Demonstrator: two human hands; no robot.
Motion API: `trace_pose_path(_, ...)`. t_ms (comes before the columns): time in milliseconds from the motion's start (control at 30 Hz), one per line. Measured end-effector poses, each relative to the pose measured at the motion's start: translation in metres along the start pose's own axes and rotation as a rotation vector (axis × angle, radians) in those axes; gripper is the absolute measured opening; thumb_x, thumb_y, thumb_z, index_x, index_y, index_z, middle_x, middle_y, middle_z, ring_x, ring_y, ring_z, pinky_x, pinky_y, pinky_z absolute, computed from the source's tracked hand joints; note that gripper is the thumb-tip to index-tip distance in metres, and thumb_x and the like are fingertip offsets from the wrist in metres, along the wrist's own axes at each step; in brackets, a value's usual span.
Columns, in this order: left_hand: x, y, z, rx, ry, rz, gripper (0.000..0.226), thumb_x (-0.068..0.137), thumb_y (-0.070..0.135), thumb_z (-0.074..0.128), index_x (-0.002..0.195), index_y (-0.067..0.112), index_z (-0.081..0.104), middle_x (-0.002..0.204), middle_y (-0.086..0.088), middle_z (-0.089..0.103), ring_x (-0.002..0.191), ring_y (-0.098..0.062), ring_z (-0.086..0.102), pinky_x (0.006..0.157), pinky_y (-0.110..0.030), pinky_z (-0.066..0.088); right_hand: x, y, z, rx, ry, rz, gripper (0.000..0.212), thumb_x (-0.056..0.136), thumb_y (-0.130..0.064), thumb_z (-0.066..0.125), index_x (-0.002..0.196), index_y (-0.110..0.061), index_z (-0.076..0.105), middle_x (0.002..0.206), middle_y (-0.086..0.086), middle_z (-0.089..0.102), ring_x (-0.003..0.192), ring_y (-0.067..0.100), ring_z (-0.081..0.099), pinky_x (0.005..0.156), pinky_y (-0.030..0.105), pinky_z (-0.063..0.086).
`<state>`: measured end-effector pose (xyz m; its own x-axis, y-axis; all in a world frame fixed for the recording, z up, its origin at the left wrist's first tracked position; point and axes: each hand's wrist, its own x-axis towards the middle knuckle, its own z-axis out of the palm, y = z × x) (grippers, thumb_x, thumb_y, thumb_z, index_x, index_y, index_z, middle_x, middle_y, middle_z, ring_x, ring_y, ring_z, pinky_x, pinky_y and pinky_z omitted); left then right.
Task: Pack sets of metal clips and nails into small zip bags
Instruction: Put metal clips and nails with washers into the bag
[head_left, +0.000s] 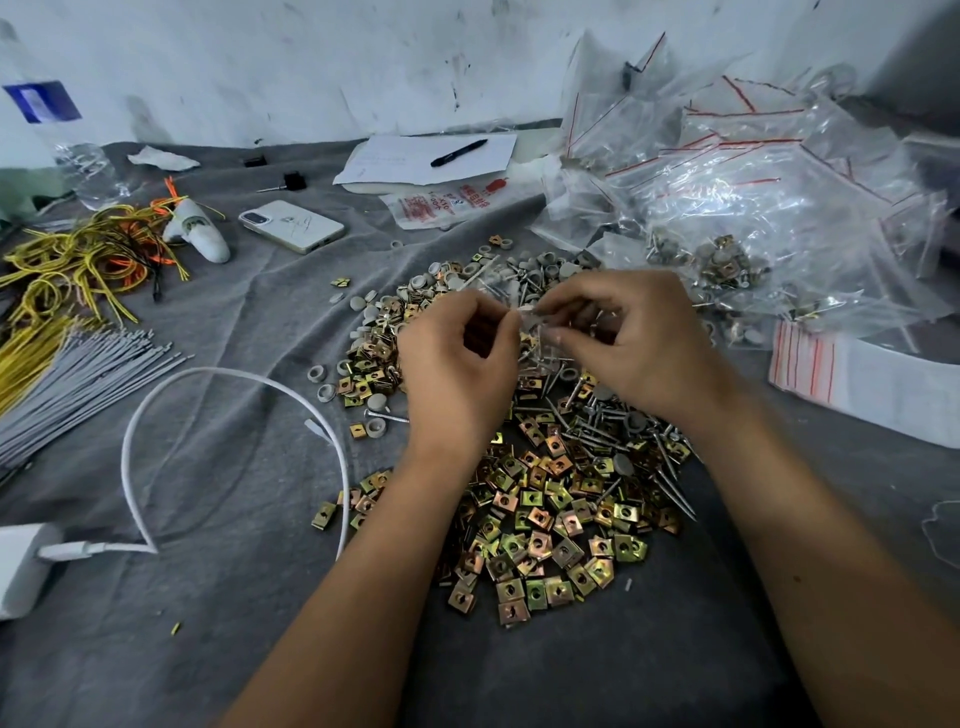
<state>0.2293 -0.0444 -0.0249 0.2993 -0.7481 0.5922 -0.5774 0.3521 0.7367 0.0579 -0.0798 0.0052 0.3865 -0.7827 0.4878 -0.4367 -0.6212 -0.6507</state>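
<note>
Both hands meet above a heap of parts on the grey cloth. My left hand (457, 358) and my right hand (623, 338) pinch a small clear zip bag (535, 325) between them; nails show inside it. Below my hands lies a pile of gold-coloured square metal clips (545, 525). Loose steel nails (623, 441) lie to the right of it. Grey round caps (363, 322) are scattered along the pile's left and far side.
A heap of filled zip bags (753, 197) rises at the back right, with a stack of empty bags (852, 374) in front of it. A phone (291, 226), paper with a pen (457, 152), yellow wires (78, 260), grey ties (78, 374) and a white cable (234, 384) lie left.
</note>
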Motion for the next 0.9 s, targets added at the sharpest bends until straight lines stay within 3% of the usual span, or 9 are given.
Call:
trace_pose_path(100,0.000,-0.001,0.001,0.000,-0.004,0.040,0.012,0.092,0.017,0.074,0.081,0.013,0.070,0.072,0.004,0.066,0.064,-0.017,0.063,0.057,-0.039,0.054,0.000,0.002,-0.004,0.049,0.128,0.037,0.020,0.086,-0.009,0.081,0.104,-0.014,0.077,0.088,-0.005,0.074,0.079,0.009,0.071,0.070,0.028,0.061)
trace_pose_path(233,0.000,-0.003,0.000,0.005,0.028,0.017,0.013,0.092,0.018,0.073,0.080,0.016,0.070,0.071,0.007,0.066,0.065,-0.012,0.063,0.059,-0.033,0.054,0.001,0.008,-0.006,0.021,0.212,0.090,0.006,0.091,-0.014,0.077,0.097,-0.014,0.076,0.083,-0.006,0.072,0.073,0.003,0.068,0.063,0.011,0.051)
trace_pose_path(367,0.000,-0.002,0.000,-0.008,0.060,-0.057,0.013,0.093,0.016,0.074,0.080,0.017,0.071,0.070,0.011,0.065,0.063,-0.006,0.061,0.058,-0.020,0.048,0.000,0.015,-0.009,-0.106,0.048,0.133,0.007,0.091,-0.027,0.076,0.092,-0.020,0.075,0.079,-0.015,0.069,0.074,-0.005,0.066,0.060,0.008,0.048)
trace_pose_path(500,0.002,0.000,-0.001,-0.104,0.092,-0.161,0.016,0.094,0.013,0.073,0.079,0.019,0.069,0.066,0.013,0.063,0.057,-0.002,0.055,0.055,-0.014,0.041,0.000,0.020,-0.010,-0.200,-0.308,0.159,0.020,0.082,-0.047,0.079,0.089,-0.029,0.073,0.084,-0.015,0.069,0.077,-0.002,0.064,0.068,0.024,0.048)
trace_pose_path(567,0.003,0.002,-0.001,-0.133,0.113,-0.215,0.017,0.094,0.013,0.073,0.078,0.018,0.069,0.063,0.012,0.060,0.055,-0.001,0.051,0.053,-0.015,0.040,-0.001,0.021,-0.011,-0.187,-0.430,0.186,0.030,0.075,-0.052,0.084,0.092,-0.030,0.070,0.088,-0.013,0.068,0.080,0.000,0.063,0.069,0.021,0.050)
trace_pose_path(633,0.004,0.002,-0.001,-0.216,0.153,-0.303,0.017,0.094,0.013,0.073,0.078,0.014,0.069,0.062,0.008,0.058,0.054,-0.002,0.047,0.051,-0.018,0.039,-0.001,0.022,-0.013,-0.147,-0.453,0.205,0.031,0.073,-0.048,0.087,0.091,-0.030,0.069,0.085,-0.013,0.066,0.081,-0.003,0.062,0.062,0.011,0.048)
trace_pose_path(700,0.006,-0.001,-0.002,-0.262,0.186,-0.361,0.015,0.095,0.013,0.072,0.081,0.009,0.070,0.065,-0.002,0.060,0.056,-0.006,0.047,0.051,-0.020,0.041,-0.001,0.023,-0.014,-0.101,-0.462,0.229,0.027,0.074,-0.042,0.088,0.089,-0.029,0.070,0.082,-0.016,0.068,0.077,-0.004,0.063,0.059,0.010,0.047)
trace_pose_path(767,0.007,-0.003,-0.003,-0.292,0.203,-0.388,0.015,0.096,0.014,0.072,0.082,0.009,0.070,0.067,-0.006,0.061,0.058,-0.010,0.048,0.050,-0.022,0.041,-0.001,0.023,-0.014,-0.098,-0.480,0.231,0.022,0.077,-0.036,0.088,0.089,-0.029,0.071,0.083,-0.023,0.068,0.072,-0.003,0.064,0.060,0.013,0.048)
trace_pose_path(900,0.007,-0.004,-0.002,-0.294,0.196,-0.403,0.018,0.094,0.014,0.074,0.077,0.014,0.069,0.064,0.003,0.058,0.054,-0.008,0.047,0.049,-0.021,0.040,0.000,0.022,-0.014,-0.107,-0.462,0.228,0.012,0.083,-0.025,0.084,0.087,-0.027,0.073,0.079,-0.011,0.071,0.072,0.001,0.065,0.068,0.027,0.056)
